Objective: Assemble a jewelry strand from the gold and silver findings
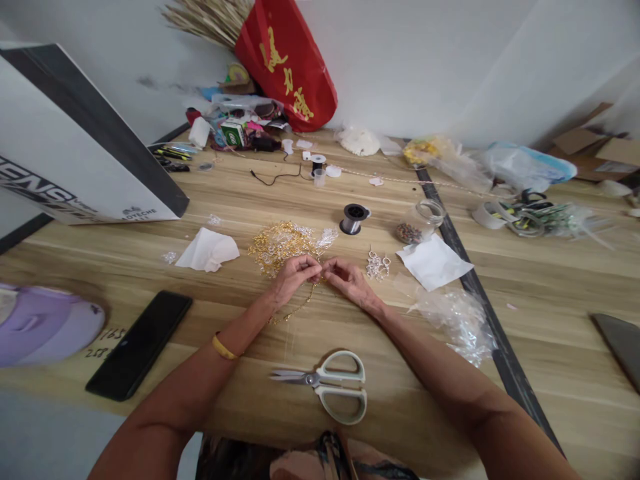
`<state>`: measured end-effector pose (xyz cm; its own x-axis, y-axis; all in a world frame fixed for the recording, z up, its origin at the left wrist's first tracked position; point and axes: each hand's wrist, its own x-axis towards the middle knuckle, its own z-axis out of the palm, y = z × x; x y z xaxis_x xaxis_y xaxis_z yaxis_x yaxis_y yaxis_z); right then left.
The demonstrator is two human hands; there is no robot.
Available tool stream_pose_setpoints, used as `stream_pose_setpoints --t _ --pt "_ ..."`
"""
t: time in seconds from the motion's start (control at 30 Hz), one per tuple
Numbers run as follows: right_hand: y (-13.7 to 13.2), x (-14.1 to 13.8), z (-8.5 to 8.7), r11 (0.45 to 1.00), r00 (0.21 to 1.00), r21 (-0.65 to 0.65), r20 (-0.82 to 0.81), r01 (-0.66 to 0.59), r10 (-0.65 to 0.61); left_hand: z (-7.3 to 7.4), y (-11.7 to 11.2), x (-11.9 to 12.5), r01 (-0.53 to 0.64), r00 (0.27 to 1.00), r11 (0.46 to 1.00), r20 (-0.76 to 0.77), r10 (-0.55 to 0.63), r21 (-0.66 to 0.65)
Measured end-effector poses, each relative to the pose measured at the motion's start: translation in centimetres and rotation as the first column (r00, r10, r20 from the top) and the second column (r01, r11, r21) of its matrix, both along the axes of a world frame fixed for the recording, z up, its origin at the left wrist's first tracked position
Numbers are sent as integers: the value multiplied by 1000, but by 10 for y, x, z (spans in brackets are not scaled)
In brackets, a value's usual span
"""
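My left hand (299, 275) and my right hand (349, 279) meet over the middle of the table, fingertips pinched close together. From beneath the fingers a thin gold beaded chain (301, 308) trails down to the left onto the wood. What exactly each fingertip pinches is too small to make out. Just beyond the left hand lies a heap of gold and clear beads (280, 243). To the right of my right hand sits a small cluster of clear, ring-like beads (377, 265). A spool of thin line (354, 220) stands behind the hands.
Scissors with pale handles (343, 387) lie near the front edge. A black phone (140, 347) is at left, white paper (209, 251) beyond it. At right are a glass jar (423, 220), another paper (435, 261) and crinkled plastic bags (457, 320). A large box (85, 147) stands far left.
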<state>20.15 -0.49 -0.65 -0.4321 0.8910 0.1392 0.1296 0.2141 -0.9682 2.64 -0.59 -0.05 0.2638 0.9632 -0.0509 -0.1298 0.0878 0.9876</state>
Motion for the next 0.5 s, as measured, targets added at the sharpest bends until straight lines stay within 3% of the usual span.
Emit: stream_pose_setpoints --t 0.3,0.5 --pt "4 1 -11 998 999 -27 17 -49 50 -3 0 -2 -25 999 999 40 27 -34" --pt "3 1 -9 999 998 -3 31 -46 46 1 -1 -1 -30 997 996 69 35 -79"
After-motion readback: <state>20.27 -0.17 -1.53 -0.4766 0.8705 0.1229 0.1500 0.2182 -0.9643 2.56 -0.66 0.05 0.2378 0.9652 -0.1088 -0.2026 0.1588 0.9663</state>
